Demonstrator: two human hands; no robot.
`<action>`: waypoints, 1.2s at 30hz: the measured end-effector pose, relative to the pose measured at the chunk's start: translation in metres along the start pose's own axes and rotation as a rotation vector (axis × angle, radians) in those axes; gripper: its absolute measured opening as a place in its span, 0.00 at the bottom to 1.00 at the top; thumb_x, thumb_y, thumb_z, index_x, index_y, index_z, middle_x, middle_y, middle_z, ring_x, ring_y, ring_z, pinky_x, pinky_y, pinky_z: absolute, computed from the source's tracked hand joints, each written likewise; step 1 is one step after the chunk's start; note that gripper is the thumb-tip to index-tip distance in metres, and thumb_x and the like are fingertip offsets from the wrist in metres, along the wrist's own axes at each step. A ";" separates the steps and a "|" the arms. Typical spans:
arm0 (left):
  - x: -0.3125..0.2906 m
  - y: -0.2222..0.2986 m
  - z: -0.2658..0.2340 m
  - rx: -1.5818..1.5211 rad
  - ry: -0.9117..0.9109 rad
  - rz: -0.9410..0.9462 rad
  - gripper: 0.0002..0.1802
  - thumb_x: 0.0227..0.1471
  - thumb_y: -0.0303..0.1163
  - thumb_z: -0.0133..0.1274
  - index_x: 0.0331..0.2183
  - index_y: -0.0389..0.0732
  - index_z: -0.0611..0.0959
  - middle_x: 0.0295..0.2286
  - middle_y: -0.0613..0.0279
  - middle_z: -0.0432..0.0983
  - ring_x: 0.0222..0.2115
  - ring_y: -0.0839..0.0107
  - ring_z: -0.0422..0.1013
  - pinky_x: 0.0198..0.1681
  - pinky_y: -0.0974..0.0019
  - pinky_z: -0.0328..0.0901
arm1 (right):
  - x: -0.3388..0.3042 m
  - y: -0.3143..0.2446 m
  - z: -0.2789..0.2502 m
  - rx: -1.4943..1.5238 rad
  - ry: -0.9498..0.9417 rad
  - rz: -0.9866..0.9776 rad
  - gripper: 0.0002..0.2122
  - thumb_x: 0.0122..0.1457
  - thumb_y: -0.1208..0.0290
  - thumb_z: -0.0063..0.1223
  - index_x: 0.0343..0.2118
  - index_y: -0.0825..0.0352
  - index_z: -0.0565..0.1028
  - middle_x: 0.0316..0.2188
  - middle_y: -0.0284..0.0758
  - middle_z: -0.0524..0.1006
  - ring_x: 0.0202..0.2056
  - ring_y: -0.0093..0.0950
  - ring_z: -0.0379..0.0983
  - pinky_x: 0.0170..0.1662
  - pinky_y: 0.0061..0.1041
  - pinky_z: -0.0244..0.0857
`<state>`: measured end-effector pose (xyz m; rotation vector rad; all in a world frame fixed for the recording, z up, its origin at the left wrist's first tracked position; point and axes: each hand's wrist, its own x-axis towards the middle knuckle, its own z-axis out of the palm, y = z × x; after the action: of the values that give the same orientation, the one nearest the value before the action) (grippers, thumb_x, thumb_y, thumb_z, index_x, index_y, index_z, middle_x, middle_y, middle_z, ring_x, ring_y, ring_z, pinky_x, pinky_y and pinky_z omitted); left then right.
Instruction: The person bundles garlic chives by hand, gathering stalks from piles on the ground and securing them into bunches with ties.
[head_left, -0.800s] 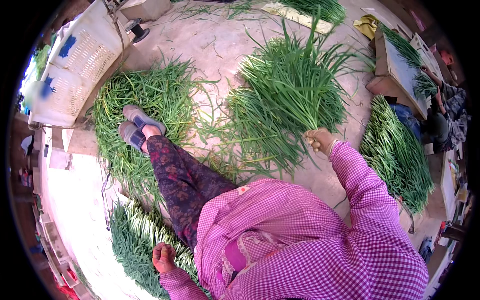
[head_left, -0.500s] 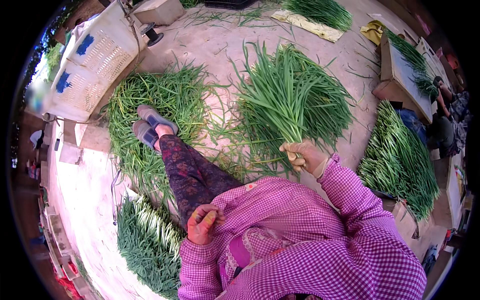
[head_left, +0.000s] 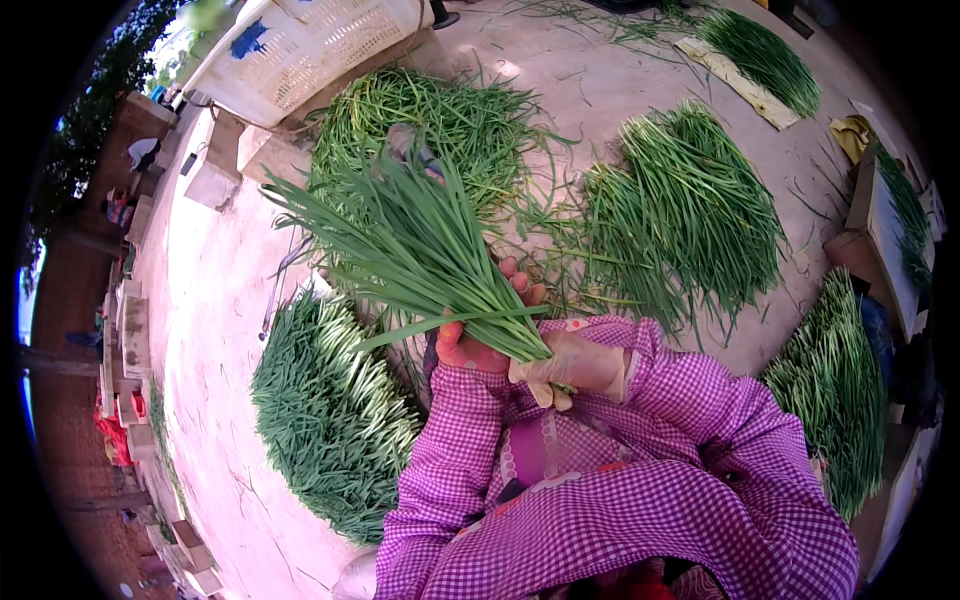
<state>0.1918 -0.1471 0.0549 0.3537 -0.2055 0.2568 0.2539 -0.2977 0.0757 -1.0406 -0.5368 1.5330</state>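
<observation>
A bunch of green garlic chives [head_left: 440, 250] lies across in front of my body, its leaf tips fanned toward the far left. My right hand [head_left: 585, 365], in a pale glove, grips the stem ends. Around the bunch a little farther along goes my left hand [head_left: 470, 350], its thumb on the near side and its fingertips showing beyond the stems. The leaves hide much of that palm. A neat heap of chives with pale stems [head_left: 330, 410] is at my left, and a looser pile of chives [head_left: 690, 210] lies on the floor ahead to the right.
Loose leaf scraps [head_left: 430, 120] surround my partly covered shoe. Beyond stands a white plastic crate [head_left: 310, 65]. More chives [head_left: 830, 390] are stacked at the right, beside a low board [head_left: 880, 230]. Another bundle [head_left: 760, 60] rests by a flattened yellowish sack [head_left: 735, 85].
My right hand has brought the bunch from the pile leftward and nearer my body. My left hand has come up and closed around it. The view has turned left.
</observation>
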 end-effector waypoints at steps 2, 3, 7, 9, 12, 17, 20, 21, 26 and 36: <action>-0.007 0.011 -0.012 -0.118 -0.044 -0.008 0.37 0.54 0.38 0.52 0.60 0.39 0.55 0.49 0.51 0.65 0.50 0.56 0.65 0.59 0.45 0.55 | 0.010 0.005 0.007 -0.032 -0.029 0.064 0.13 0.61 0.63 0.49 0.34 0.70 0.72 0.17 0.35 0.74 0.15 0.24 0.70 0.19 0.20 0.65; -0.009 0.015 -0.016 -0.182 -0.074 -0.011 0.35 0.55 0.36 0.50 0.60 0.39 0.55 0.47 0.52 0.67 0.48 0.57 0.66 0.59 0.46 0.55 | 0.013 0.006 0.009 -0.055 -0.037 0.095 0.13 0.61 0.62 0.49 0.35 0.70 0.72 0.18 0.35 0.74 0.17 0.24 0.71 0.22 0.20 0.67; -0.016 0.031 -0.034 -0.172 -0.171 0.031 0.28 0.59 0.32 0.43 0.59 0.38 0.57 0.42 0.57 0.69 0.46 0.60 0.67 0.60 0.48 0.55 | 0.012 0.016 -0.005 -0.388 -0.058 -0.070 0.17 0.60 0.60 0.52 0.45 0.70 0.71 0.30 0.35 0.76 0.32 0.22 0.73 0.39 0.19 0.67; -0.021 0.035 -0.035 -0.169 -0.155 0.054 0.25 0.59 0.31 0.41 0.57 0.37 0.59 0.41 0.57 0.69 0.46 0.61 0.67 0.60 0.48 0.54 | 0.006 0.013 -0.018 -0.312 0.016 -0.161 0.20 0.59 0.61 0.54 0.49 0.69 0.69 0.35 0.34 0.76 0.39 0.21 0.71 0.46 0.20 0.64; -0.025 0.037 -0.024 -0.150 -0.055 0.092 0.22 0.58 0.31 0.43 0.54 0.37 0.64 0.40 0.57 0.71 0.44 0.61 0.68 0.59 0.48 0.57 | 0.009 0.001 -0.021 -0.173 0.239 -0.306 0.22 0.57 0.64 0.57 0.51 0.68 0.67 0.39 0.34 0.74 0.41 0.20 0.69 0.47 0.19 0.64; -0.029 0.038 -0.031 -0.103 0.098 0.169 0.20 0.58 0.36 0.42 0.48 0.33 0.69 0.38 0.57 0.74 0.42 0.60 0.71 0.55 0.49 0.62 | 0.039 -0.011 -0.006 -0.303 0.201 -0.355 0.12 0.57 0.70 0.56 0.42 0.69 0.72 0.28 0.29 0.75 0.30 0.17 0.69 0.37 0.17 0.66; -0.034 0.052 -0.023 -0.034 0.338 0.191 0.15 0.57 0.37 0.45 0.40 0.36 0.73 0.35 0.59 0.75 0.38 0.63 0.73 0.52 0.51 0.66 | 0.038 -0.020 0.002 -0.272 0.174 -0.292 0.04 0.58 0.74 0.52 0.33 0.70 0.73 0.24 0.30 0.75 0.25 0.18 0.70 0.30 0.16 0.66; -0.038 0.059 -0.025 -0.064 0.344 0.194 0.13 0.55 0.36 0.47 0.38 0.37 0.73 0.33 0.60 0.74 0.37 0.64 0.73 0.50 0.52 0.67 | 0.033 -0.021 0.001 -0.230 0.138 -0.287 0.04 0.58 0.75 0.52 0.33 0.70 0.73 0.24 0.31 0.75 0.25 0.18 0.71 0.30 0.17 0.67; -0.047 0.094 -0.041 -0.146 0.387 0.300 0.10 0.52 0.34 0.52 0.33 0.37 0.74 0.29 0.63 0.72 0.31 0.68 0.71 0.39 0.59 0.71 | -0.002 -0.024 -0.038 -0.204 0.218 -0.247 0.07 0.57 0.73 0.54 0.35 0.70 0.73 0.23 0.34 0.76 0.26 0.21 0.73 0.30 0.20 0.68; -0.055 0.089 -0.046 0.105 0.693 0.344 0.11 0.51 0.38 0.53 0.30 0.39 0.75 0.24 0.61 0.73 0.28 0.62 0.70 0.36 0.59 0.69 | 0.063 -0.052 0.041 -1.386 0.448 -0.860 0.25 0.46 0.53 0.60 0.49 0.56 0.73 0.44 0.33 0.74 0.47 0.33 0.67 0.52 0.35 0.58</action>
<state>0.1221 -0.0610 0.0272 0.3139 0.4359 0.7129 0.2504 -0.2162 0.1182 -1.7353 -1.5382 -0.0301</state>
